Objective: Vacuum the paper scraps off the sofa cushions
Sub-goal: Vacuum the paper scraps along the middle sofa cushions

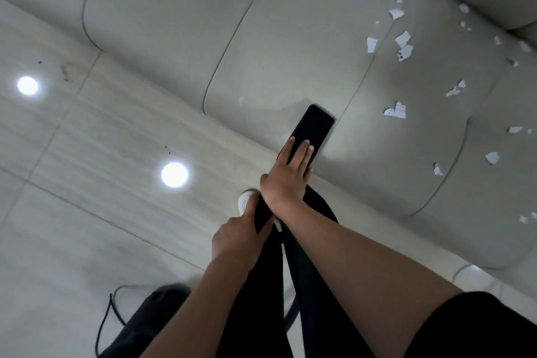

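Head view: the right hand (287, 174) lays straight fingers on the black vacuum nozzle (315, 125), probably to press it flat onto the sofa cushion (276, 52). The left hand (238, 235) grips the wand (263, 215), probably to steer. Paper scraps (395, 110) lie further right, apart from the nozzle.
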